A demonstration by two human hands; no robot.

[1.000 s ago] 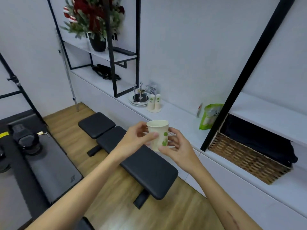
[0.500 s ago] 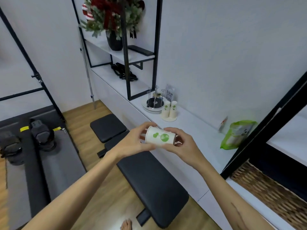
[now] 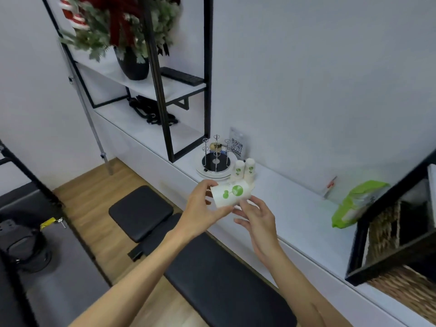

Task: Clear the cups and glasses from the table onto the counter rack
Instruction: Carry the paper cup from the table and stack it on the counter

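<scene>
Three white paper cups with green leaf prints show: two upside-down cups (image 3: 245, 170) stand on the white table (image 3: 292, 208) at two o'clock of the wire cup rack (image 3: 215, 156). The third cup (image 3: 230, 194) lies tilted sideways in the air, pinched by the left hand (image 3: 200, 208); the right hand (image 3: 258, 220) looks relaxed, perhaps touching its base.

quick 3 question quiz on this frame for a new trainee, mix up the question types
1. True or false: the paper cup is held upright, mouth up.
2. Which hand grips the cup? A) left hand B) right hand C) neither
3. Fill in: on the white counter, two upturned cups stand right beside the wire ____.

Key
1. False: it lies tipped on its side.
2. A: the left hand's thumb and fingers curl round the cup; the right hand sits just below it, fingers loose, and whether its fingertips touch cannot be told.
3. Rack.
</scene>
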